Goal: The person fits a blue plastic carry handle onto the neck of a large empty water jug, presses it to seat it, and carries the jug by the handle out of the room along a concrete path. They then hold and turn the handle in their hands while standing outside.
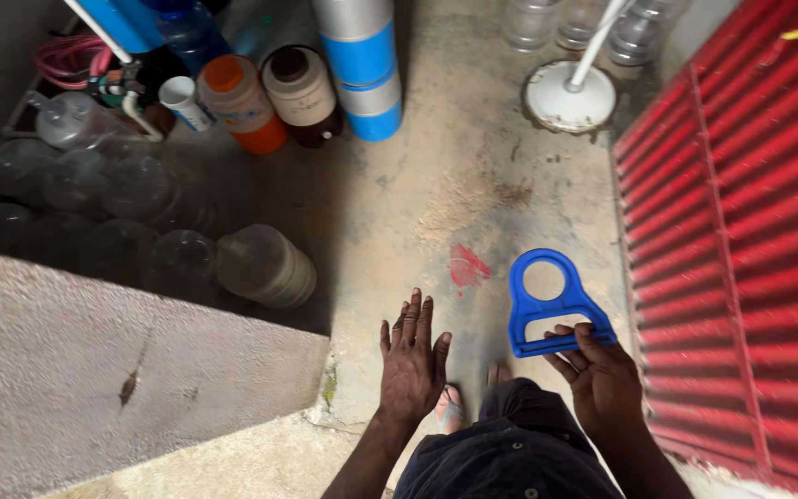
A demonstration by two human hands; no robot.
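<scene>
Right hand [607, 379] grips a blue bottle-carrier handle [554, 305]; left hand [411, 360] hangs open — clear bottles [260, 266], seemingly empty, lie nearby.

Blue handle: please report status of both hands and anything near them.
Right hand grips blue bottle handle by its bar. Left hand open, empty, fingers spread. Red shutter close on the right; clear bottles lying to the left.

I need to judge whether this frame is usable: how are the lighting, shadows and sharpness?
Head view: daylight falls on the bare concrete floor; the clear bottles at left sit in deep shadow, hard to separate; the blue bottle handle in the right hand is sharp; the left hand is open and slightly soft; the red shutter bows from wide-angle distortion.
</scene>
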